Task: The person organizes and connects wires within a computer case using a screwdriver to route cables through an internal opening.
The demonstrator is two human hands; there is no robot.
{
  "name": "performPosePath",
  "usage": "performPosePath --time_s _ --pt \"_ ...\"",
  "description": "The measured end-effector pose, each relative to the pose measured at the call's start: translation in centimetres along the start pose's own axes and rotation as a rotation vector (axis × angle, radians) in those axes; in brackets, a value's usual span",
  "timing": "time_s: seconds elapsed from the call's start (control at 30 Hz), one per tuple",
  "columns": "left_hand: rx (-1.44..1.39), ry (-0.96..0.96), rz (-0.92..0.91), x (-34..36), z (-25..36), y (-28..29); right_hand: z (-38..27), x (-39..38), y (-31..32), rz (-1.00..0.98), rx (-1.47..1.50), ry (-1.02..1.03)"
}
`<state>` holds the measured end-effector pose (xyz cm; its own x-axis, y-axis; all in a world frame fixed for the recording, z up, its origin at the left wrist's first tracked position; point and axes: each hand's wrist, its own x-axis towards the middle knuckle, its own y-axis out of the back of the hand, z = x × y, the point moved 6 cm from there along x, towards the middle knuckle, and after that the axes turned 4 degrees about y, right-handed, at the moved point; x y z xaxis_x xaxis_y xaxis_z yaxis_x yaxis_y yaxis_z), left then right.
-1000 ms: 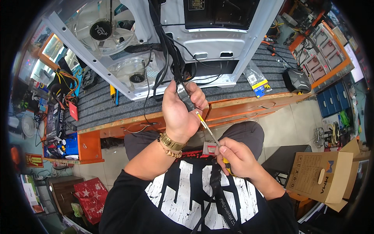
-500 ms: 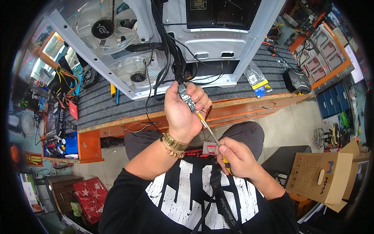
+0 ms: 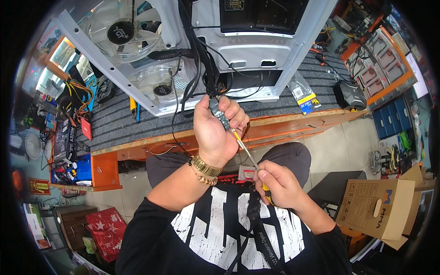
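My left hand (image 3: 215,130) is palm up in front of an open white computer case (image 3: 250,57). Its fingers curl round a small grey-green circuit board (image 3: 220,118), partly hidden by them. Black cables (image 3: 211,75) run down out of the case to just above this hand. My right hand (image 3: 279,183) grips a slim screwdriver (image 3: 249,156) with a yellow and black handle. The screwdriver's shaft slants up to the left and its far end meets the lower edge of the board, by my left fingers. Clear fans (image 3: 120,34) sit in the case's left side.
The case stands on a grey ribbed mat (image 3: 123,126) over an orange wooden bench. A clear packet (image 3: 302,97) and a black box-shaped thing (image 3: 349,95) lie to the right. Loose coloured cables (image 3: 80,94) crowd the left. A cardboard box (image 3: 376,208) stands at the lower right.
Almost nothing differs. The board in my left hand has tilted slightly; both hands keep their places and their grips.
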<state>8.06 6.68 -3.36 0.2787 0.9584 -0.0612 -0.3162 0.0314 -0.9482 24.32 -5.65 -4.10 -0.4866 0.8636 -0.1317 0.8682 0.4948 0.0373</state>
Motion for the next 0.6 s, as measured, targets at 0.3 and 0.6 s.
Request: performPosePath --time_s 0.3,0.6 --pt "0.001 -0.009 0.026 0.22 -0.04 0.1 0.18 0.24 -0.18 0.017 0.007 -0.039" --pt "0.053 0.01 0.042 0.31 0.16 0.14 0.44 0.23 -0.74 0.026 0.053 -0.083"
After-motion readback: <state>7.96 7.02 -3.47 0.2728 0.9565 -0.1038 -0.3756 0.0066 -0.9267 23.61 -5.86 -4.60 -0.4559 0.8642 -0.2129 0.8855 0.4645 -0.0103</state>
